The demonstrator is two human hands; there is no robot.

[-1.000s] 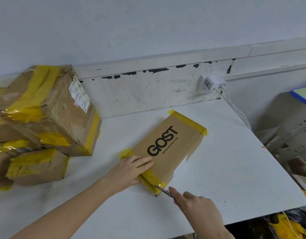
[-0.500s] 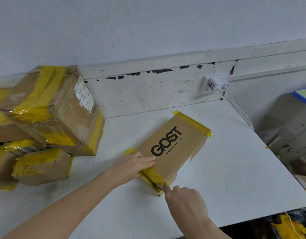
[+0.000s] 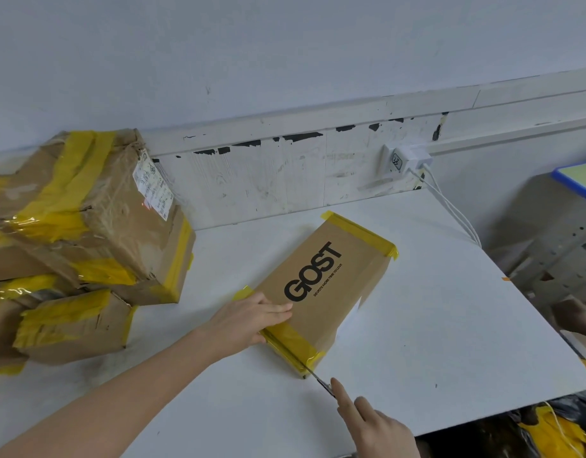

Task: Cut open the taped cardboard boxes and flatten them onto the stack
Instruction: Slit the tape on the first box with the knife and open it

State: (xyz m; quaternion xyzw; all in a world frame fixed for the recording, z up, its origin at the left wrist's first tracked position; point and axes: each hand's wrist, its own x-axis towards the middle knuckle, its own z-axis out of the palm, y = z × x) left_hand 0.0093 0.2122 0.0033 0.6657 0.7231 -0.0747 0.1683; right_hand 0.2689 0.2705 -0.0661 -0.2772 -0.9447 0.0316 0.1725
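**Item: flat GOST box, near taped end under the blade**

GOST box: lies flat mid-table, yellow tape facing the person for cutting.
Left hand: fingers straight, pressing the lid to steady it.
Right hand: grips the blade, forefinger along its spine, tip at the corner.
Taped boxes: piled left.

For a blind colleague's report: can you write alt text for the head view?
A left hand presses a flat GOST box on a white table while the right hand holds a blade at its yellow-taped near end. Battered taped boxes are piled at the left.
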